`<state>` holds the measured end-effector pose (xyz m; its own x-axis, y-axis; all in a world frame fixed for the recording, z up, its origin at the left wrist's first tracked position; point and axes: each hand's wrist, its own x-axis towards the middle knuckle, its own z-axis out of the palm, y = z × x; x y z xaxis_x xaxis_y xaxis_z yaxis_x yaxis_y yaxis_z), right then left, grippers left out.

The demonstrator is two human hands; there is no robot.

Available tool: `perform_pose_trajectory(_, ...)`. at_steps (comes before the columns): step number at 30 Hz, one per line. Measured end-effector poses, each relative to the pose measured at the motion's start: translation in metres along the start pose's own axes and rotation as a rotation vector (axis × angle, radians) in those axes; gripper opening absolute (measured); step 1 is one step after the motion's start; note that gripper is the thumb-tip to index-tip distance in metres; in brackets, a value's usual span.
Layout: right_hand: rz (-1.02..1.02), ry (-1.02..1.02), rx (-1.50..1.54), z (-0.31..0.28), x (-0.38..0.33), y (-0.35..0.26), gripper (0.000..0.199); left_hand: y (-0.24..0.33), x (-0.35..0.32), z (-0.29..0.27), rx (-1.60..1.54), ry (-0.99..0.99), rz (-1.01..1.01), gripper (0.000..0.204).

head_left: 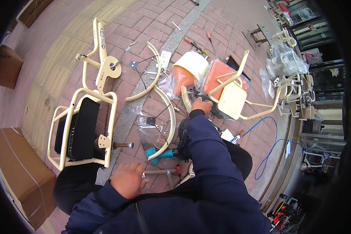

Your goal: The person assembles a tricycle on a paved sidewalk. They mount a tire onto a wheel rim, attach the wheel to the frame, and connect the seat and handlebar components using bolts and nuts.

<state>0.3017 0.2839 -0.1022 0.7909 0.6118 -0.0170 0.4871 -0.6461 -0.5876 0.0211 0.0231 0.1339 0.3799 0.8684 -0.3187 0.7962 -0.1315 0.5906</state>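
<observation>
My right hand (201,105) reaches forward over the paving, its fingers curled down at a dark item beside a short cream curved piece (186,99); what it grips is hidden. My left hand (128,180) is low in front of me, thumb apart from the fingers, with a small shiny bit showing by the thumb. Close to it lies a bar-like tool with a red end (178,169). Between my hands are a teal power drill (160,155) and two cream mudguards (172,121) (158,64) with wire stays. A cream cycle frame (114,105) with a black box (84,130) stands at left.
Orange seat pads (218,76) in plastic, a cream ribbed part (193,63) and a cream tubular frame with a plate (232,102) lie ahead right. Spanners (150,72) and screwdrivers (210,39) are scattered. A blue hose (276,142) curves at right; cardboard boxes (21,163) line the left.
</observation>
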Motion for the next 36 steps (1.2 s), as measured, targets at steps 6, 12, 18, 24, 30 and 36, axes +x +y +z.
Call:
perform_pose_trajectory(6, -0.300, -0.396, 0.534, -0.063, 0.116, -0.073, 0.030, -0.006, -0.003, 0.008, 0.042, -0.008, 0.018, 0.040)
perform_pose_trajectory(12, -0.307, -0.146, 0.518, -0.164, 0.145, -0.125, 0.042, -0.012, 0.001, 0.007, 0.141, 0.096, -0.006, 0.038)
perform_pose_trajectory(18, -0.329, -0.606, 1.210, -0.291, 0.044, -0.175, 0.048, -0.006, 0.013, -0.011, -0.135, 0.382, 0.029, 0.063)
perform_pose_trajectory(24, -0.606, -0.992, 1.240, -0.338, -0.098, -0.197, 0.051, 0.002, 0.012, -0.035, -0.276, 0.671, 0.113, 0.119)
perform_pose_trajectory(30, -0.457, -1.340, 1.256, -0.341, -0.203, -0.235, 0.049, 0.012, -0.023, -0.054, -0.246, 1.016, 0.494, 0.160)
perform_pose_trajectory(36, -0.568, -1.528, 1.230, -0.338, -0.272, -0.284, 0.045, 0.018, -0.051, -0.063, -0.421, 1.275, 0.346, 0.157)
